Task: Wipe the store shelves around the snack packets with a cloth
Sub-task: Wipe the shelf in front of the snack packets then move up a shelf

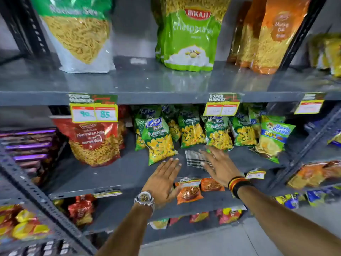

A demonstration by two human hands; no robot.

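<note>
Frame centre: your right hand (218,163) lies flat, pinning cloth (195,158) to shelf (110,174); left hand (164,179) splayed, empty, steadying green packet (159,143).

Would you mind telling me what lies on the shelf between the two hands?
In the head view, a striped cloth lies between the left hand and right hand.

We have a single view — a wide-angle head camera looking forward and slightly down at a grey middle shelf (118,174) from close range. Our forearms enter from the bottom edge. The upper shelf (129,80) fills the top, lower shelves and floor the bottom — straight lines bow outward toward the corners.
</note>
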